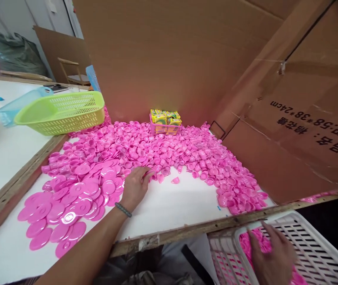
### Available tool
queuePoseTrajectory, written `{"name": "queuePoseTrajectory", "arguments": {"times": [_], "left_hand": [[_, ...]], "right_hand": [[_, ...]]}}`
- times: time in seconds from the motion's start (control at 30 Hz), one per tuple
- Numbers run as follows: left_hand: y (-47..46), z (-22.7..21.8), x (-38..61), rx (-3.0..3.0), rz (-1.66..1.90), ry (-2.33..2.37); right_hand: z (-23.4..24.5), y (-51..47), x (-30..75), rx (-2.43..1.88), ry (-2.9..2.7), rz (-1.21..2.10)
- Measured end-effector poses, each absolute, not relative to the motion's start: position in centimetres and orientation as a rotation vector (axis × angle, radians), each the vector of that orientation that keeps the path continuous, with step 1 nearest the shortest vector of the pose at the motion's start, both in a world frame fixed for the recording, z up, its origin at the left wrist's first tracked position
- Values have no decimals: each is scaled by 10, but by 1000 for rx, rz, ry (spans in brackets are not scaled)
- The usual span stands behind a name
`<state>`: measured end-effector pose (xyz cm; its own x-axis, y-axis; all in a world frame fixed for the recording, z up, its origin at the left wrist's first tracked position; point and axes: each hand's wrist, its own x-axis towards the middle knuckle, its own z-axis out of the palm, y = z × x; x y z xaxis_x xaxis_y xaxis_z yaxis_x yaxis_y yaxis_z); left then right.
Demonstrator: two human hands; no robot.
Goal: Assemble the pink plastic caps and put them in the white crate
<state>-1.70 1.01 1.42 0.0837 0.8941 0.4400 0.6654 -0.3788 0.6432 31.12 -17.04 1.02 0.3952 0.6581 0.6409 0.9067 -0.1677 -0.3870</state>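
A big heap of small pink plastic cups (169, 150) covers the white table (169, 206). Flat pink plastic saucers (68, 206) lie spread on the left. My left hand (135, 186) reaches into the edge of the cup heap, its fingers curled on a pink cup (152, 174) between the saucers and the cups. A dark bead bracelet sits on that wrist. My right hand (272, 257) rests low at the right inside a white slotted basket (314, 245) holding pink pieces (260, 245), fingers spread and blurred.
A green plastic basket (62, 113) and a clear blue one (17, 105) sit at the back left. A small pink basket of yellow packs (165, 120) stands against a tall cardboard wall (186, 51). A wooden frame (23, 178) edges the table.
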Motion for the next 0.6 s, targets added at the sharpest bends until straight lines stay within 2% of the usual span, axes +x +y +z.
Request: {"name": "queuePoseTrajectory", "arguments": {"times": [0.17, 0.3, 0.43, 0.6], "left_hand": [[-3, 8, 1, 1959, 807, 1258], [0, 4, 1, 1845, 655, 1287], [5, 7, -4, 1755, 590, 1352], [3, 6, 2, 1706, 532, 1213]], "right_hand": [[12, -76, 243, -1533, -1751, -75], [17, -22, 200, -1425, -2078, 112], [2, -9, 193, -1477, -2145, 195], [-4, -19, 200, -1532, -2022, 295]]}}
